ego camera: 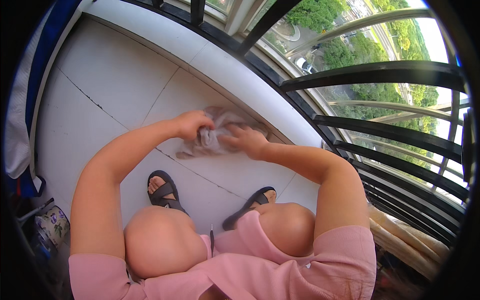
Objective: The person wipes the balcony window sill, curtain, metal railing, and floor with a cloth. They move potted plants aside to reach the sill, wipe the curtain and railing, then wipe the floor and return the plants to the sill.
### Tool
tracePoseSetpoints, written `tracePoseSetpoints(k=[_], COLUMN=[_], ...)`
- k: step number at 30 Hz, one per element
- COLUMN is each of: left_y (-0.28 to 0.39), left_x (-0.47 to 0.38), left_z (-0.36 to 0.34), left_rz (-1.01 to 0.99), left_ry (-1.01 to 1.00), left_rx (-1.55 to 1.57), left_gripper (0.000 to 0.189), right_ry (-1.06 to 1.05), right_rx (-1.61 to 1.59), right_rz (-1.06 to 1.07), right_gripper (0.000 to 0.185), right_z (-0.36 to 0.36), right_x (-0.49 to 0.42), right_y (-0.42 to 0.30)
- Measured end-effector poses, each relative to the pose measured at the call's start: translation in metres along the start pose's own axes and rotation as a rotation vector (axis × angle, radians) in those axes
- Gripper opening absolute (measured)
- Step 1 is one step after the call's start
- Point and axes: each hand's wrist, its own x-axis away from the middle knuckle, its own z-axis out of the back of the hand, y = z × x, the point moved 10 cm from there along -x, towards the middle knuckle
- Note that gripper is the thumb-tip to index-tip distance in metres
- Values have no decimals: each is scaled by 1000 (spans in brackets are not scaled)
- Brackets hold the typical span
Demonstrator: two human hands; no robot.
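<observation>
A crumpled greyish cloth (210, 140) lies on the white tiled floor (108, 86), close against the foot of the low white ledge (240, 86). My left hand (195, 125) grips the cloth's left part, with the fingers curled into its folds. On the other side, my right hand (245, 139) rests over the cloth with its fingers spread; it is blurred, so whether it grips the fabric is unclear. Both forearms reach forward past my knees. Part of the cloth is hidden beneath the hands.
Black metal railings (375, 73) rise from the ledge, with trees and a road far below. My sandalled feet (164, 187) stand just behind the cloth. At left are a blue-and-white bag (22, 112) and a flower-patterned container (54, 225). Yellowish fabric (408, 236) hangs at right.
</observation>
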Motion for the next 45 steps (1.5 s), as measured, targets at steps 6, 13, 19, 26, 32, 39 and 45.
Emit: tracePoseSetpoints(k=[6,13,19,26,32,39,45], left_y=[52,-8,-9,22,131,220,182], left_x=[-49,15,81,12,-117,-185,-126], left_z=[-41,-1,42,-62,-214,-301,-285], left_rz=[-79,309,266,385,-56,-178,-21], left_ry=[-176,-328,174,-297,-340,-212,-173], left_rx=[-112,0,-526,-664,-721,-779,-772], left_gripper=[41,30,71,78,63,62,63], right_ry=[-18,348,863,521,443,745,961], right_rx=[-467,-701,-24,-307,-363,-400,-229], right_rz=[-153,-202,-256,-301,-499,-789,-1475], right_gripper=[88,59,52,68,60,64,59], right_z=[-50,-13,54,-33,-124,-174,-182], right_x=[136,178,80,6,196,362,374], right_y=[6,20,-14,31,90,116,105])
